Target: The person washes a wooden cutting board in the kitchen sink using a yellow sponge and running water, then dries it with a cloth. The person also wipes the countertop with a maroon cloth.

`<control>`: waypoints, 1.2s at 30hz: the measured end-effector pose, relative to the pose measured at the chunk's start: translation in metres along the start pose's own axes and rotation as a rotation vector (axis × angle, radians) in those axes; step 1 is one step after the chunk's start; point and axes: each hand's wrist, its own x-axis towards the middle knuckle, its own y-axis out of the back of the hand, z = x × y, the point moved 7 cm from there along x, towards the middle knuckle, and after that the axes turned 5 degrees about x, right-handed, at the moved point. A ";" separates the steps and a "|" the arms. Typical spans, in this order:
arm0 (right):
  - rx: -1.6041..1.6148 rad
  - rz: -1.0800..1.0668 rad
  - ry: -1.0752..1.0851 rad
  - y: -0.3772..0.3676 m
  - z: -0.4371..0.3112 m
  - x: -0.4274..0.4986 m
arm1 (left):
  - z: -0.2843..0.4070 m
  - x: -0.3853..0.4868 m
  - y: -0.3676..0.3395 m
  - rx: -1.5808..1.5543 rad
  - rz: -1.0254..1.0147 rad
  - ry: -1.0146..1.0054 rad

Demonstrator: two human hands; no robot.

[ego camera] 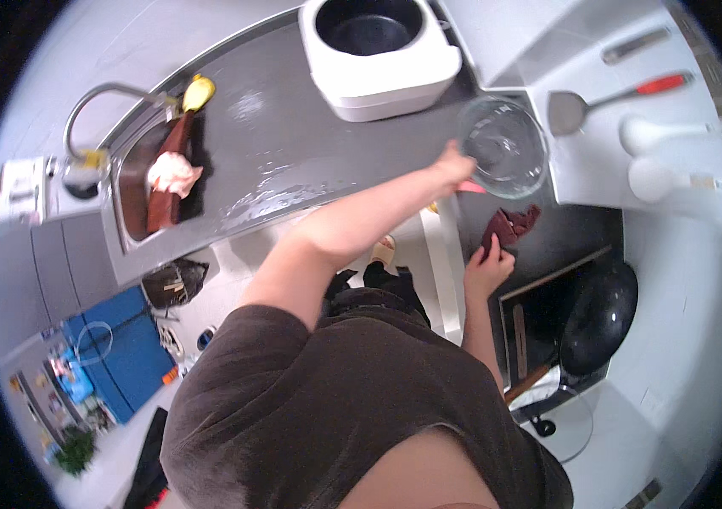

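Note:
My left hand grips the near left rim of a clear glass bowl at the back right corner of the grey countertop. The bowl looks empty. A small pinkish-red flat item shows just below that hand, partly hidden. To the right, my right hand pinches a crumpled dark red cloth over the black surface beside the cooktop. Cloth and bowl are apart.
A white rice cooker with its black pot exposed stands at the back. Water wets the countertop. A sink with a faucet is at left. A black wok sits at right; a spatula and ladles hang behind.

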 end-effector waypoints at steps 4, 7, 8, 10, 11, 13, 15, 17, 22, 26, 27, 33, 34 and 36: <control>0.291 -0.086 0.024 0.004 -0.023 -0.012 | -0.006 0.020 0.000 0.042 0.088 0.018; 0.504 -0.186 0.099 0.011 -0.056 -0.019 | -0.012 0.028 0.004 0.073 0.117 0.014; 0.513 -0.196 0.143 0.015 -0.069 -0.020 | -0.013 0.030 0.005 0.075 0.119 0.013; 0.621 -0.249 0.083 0.015 -0.086 -0.018 | -0.014 0.030 0.006 0.051 0.077 0.014; 0.688 -0.265 0.058 0.014 -0.096 -0.016 | -0.013 0.027 0.008 0.049 0.037 0.020; 0.929 -0.357 -0.217 -0.003 -0.106 -0.011 | -0.004 0.013 0.010 0.034 -0.037 0.036; 1.076 -0.376 -0.198 -0.008 -0.136 0.000 | 0.010 -0.013 0.024 0.107 0.001 0.043; 1.005 -0.361 -0.162 -0.015 -0.170 0.014 | 0.047 -0.049 0.050 0.328 0.012 -0.095; 0.300 -0.276 0.531 -0.031 -0.326 0.035 | 0.130 -0.214 0.184 0.619 0.117 -0.840; 0.518 -0.387 0.796 -0.084 -0.485 0.021 | 0.162 -0.345 0.346 1.125 0.772 -1.181; 0.577 -0.387 0.903 -0.102 -0.532 0.015 | 0.166 -0.361 0.385 1.280 0.851 -1.151; 0.370 -0.467 1.004 -0.272 -0.754 -0.004 | 0.142 -0.385 0.549 1.406 0.965 -0.625; 0.302 -0.522 1.001 -0.297 -0.772 -0.010 | 0.143 -0.394 0.555 1.336 0.917 -0.784; 0.166 -0.603 0.903 -0.335 -0.788 -0.016 | 0.140 -0.413 0.568 1.153 0.860 -0.988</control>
